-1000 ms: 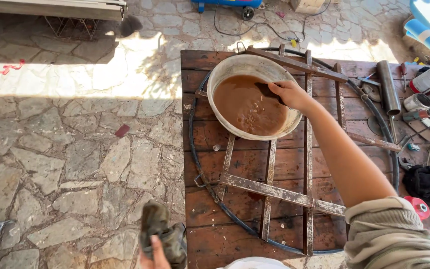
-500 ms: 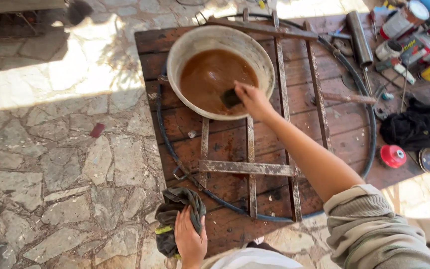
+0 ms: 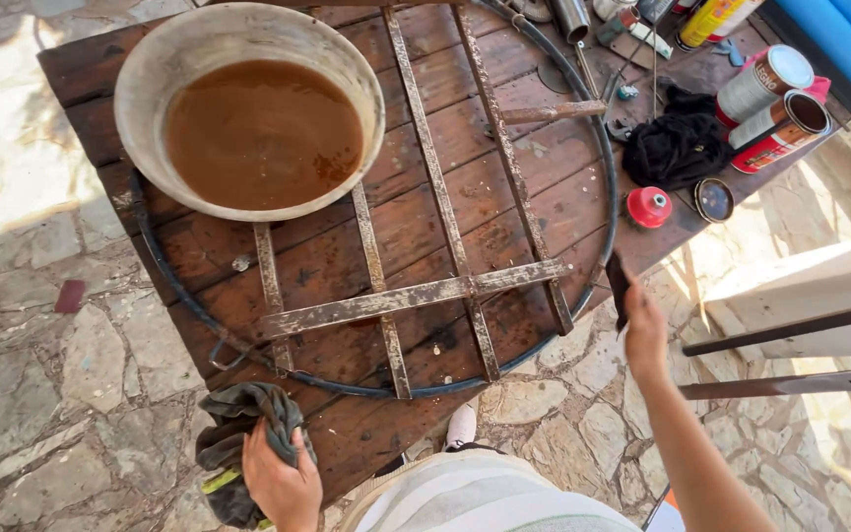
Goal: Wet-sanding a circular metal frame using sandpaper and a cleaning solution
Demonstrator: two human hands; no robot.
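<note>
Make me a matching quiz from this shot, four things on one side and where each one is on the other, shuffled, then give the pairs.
Things:
1. basin of brown liquid
2. dark rag
3. red cap
4. black cloth

Places:
A. in the left hand, at the near table edge
B. far left of the table
C. just left of the two tins lying on their sides
D. near the table's right edge, beside a round dark lid

Pairs: 1-B, 2-A, 3-D, 4-C
</note>
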